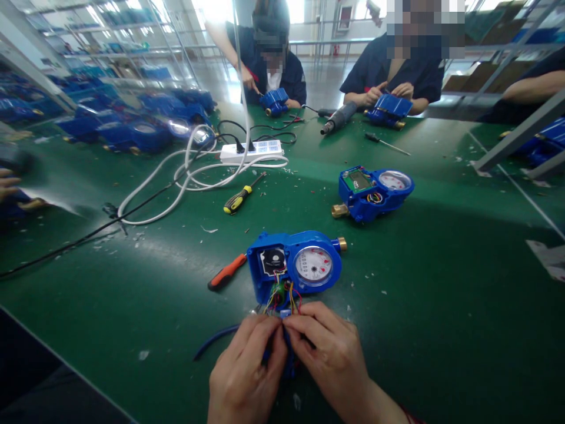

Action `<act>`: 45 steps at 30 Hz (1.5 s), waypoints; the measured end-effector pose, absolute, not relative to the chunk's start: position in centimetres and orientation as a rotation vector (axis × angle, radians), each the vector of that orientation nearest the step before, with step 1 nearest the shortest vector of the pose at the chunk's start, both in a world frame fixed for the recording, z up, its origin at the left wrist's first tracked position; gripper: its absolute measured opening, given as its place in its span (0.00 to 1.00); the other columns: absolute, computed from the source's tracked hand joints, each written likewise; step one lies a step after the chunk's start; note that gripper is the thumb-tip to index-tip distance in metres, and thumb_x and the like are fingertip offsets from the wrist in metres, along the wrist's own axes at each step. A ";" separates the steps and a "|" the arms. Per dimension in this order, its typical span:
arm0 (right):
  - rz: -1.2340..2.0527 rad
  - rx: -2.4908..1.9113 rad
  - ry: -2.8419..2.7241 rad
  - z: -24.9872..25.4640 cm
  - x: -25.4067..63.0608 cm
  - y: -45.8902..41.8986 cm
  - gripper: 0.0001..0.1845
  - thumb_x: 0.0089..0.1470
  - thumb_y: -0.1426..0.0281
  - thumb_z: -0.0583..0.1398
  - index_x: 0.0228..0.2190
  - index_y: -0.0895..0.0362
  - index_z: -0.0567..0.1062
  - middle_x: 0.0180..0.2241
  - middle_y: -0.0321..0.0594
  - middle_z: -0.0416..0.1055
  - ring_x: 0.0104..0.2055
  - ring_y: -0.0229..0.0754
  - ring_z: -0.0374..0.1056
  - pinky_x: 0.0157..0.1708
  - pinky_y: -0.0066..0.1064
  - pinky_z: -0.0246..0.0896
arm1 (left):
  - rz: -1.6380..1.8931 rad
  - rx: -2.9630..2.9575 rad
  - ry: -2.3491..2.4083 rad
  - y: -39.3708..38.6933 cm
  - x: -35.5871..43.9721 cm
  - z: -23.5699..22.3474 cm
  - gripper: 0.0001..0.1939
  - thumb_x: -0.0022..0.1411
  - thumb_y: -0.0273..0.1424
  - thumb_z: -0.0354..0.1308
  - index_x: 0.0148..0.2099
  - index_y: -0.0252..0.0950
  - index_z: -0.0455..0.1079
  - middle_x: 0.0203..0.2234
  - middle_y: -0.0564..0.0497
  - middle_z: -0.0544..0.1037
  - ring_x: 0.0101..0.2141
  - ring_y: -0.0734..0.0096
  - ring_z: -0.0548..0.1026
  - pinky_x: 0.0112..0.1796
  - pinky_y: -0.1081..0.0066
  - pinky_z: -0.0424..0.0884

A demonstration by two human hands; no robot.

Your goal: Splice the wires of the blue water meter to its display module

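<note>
In front of me lies a blue water meter (293, 259) with a round white dial and an opened side box. Thin coloured wires (292, 294) run out of the box, past a small green part (279, 292), down to my fingertips. My left hand (251, 365) is closed, its thumb and finger pinching at the wire ends. Against it, my right hand (329, 347) is also closed in a pinch on the wires. The exact ends are hidden by the fingers. Beneath both hands sits a blue piece (289, 362), mostly covered, with a dark blue cable (214, 340) at its left.
An orange screwdriver (227, 272) touches the meter's left side; a yellow-black screwdriver (238, 199) lies beyond. A second opened meter (375, 193) stands farther right. White cable loops surround a power strip (251, 152). Co-workers handle meters across the table, near a heat gun (339, 118).
</note>
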State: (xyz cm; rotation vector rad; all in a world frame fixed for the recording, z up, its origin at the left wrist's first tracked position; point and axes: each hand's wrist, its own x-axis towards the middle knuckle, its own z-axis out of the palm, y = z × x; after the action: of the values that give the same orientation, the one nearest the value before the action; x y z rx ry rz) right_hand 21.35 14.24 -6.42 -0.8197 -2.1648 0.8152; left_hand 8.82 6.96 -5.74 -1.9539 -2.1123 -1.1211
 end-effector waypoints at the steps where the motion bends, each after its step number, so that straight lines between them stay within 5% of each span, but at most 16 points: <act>1: 0.813 -0.820 -2.164 -6.5 21.3 14.2 0.09 0.55 0.76 0.56 0.32 0.56 0.77 0.30 0.40 0.72 0.31 0.40 0.69 0.33 0.28 0.66 | -1.130 -1.956 -2.125 7.0 8.8 -5.7 0.05 0.59 0.24 0.52 0.37 0.34 0.69 0.30 0.53 0.74 0.31 0.80 0.73 0.38 0.82 0.69; 19: 0.708 -0.782 -2.090 -7.1 21.1 13.9 0.09 0.55 0.77 0.56 0.31 0.56 0.75 0.29 0.40 0.72 0.30 0.39 0.68 0.32 0.28 0.65 | -1.285 -1.758 -2.622 7.1 8.8 -5.4 0.06 0.58 0.32 0.53 0.32 0.38 0.70 0.25 0.56 0.75 0.23 0.77 0.73 0.27 0.80 0.68; 28: 0.869 -0.833 -1.991 -7.0 21.0 14.1 0.07 0.50 0.80 0.58 0.29 0.58 0.75 0.28 0.39 0.71 0.29 0.38 0.69 0.30 0.27 0.64 | -1.704 -1.304 -2.890 6.3 8.2 -5.2 0.12 0.57 0.41 0.52 0.33 0.36 0.67 0.21 0.55 0.73 0.22 0.75 0.72 0.24 0.79 0.69; 36: 1.045 -0.841 -1.945 -6.9 21.2 14.3 0.07 0.51 0.78 0.58 0.32 0.58 0.75 0.30 0.38 0.71 0.31 0.38 0.68 0.32 0.27 0.63 | -1.088 -0.905 -2.911 4.6 5.1 -5.3 0.18 0.54 0.48 0.51 0.33 0.39 0.67 0.19 0.56 0.70 0.19 0.74 0.69 0.18 0.77 0.61; 45: 0.994 -0.770 -1.933 -6.8 21.4 14.2 0.08 0.50 0.80 0.58 0.29 0.58 0.75 0.28 0.38 0.70 0.31 0.37 0.68 0.32 0.26 0.62 | -1.449 -1.676 -2.706 5.7 8.7 -5.2 0.09 0.59 0.36 0.52 0.38 0.38 0.68 0.27 0.55 0.73 0.25 0.75 0.72 0.27 0.77 0.68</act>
State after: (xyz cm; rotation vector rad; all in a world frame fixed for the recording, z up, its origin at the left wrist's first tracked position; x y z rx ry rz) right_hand 21.35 14.21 -6.77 -0.7703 -1.9333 0.9943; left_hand 8.66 5.69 -5.19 -1.6763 -2.7062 -1.4485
